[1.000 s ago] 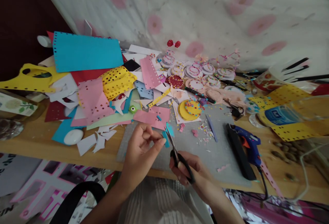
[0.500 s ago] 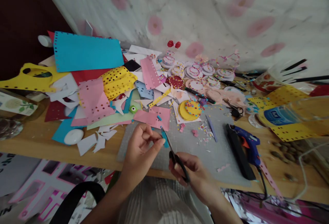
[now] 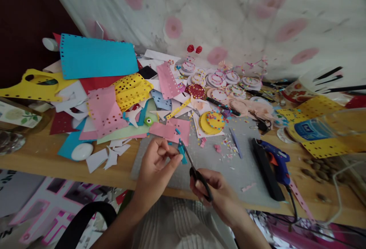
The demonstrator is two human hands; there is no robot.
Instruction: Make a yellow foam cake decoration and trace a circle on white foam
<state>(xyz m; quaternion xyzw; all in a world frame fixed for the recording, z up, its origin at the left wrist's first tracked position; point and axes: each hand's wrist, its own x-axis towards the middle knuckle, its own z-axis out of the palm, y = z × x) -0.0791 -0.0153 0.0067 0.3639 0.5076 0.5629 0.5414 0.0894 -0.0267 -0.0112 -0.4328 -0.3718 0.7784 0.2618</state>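
Between thumb and forefinger, my left hand pinches a small piece of blue paper. My right hand has its fingers through the handles of black-handled scissors. The blades slant up and left and lie against the blue paper; whether they are closed on it I cannot tell. Just beyond the fingertips, a pink paper sheet lies on the grey cutting mat, with a small blue scrap on it. A yellow round paper piece with colourful dots rests on white paper to the right.
Coloured paper sheets and scraps crowd the left, including a large blue sheet. Small decorated paper discs stand along the wall. At right are a blue glue gun, a purple stick and a plastic bottle lying on its side.
The scissors and my right hand have shifted slightly right and down. The blue paper has shifted slightly at the left fingertips. My left hand has hardly moved.
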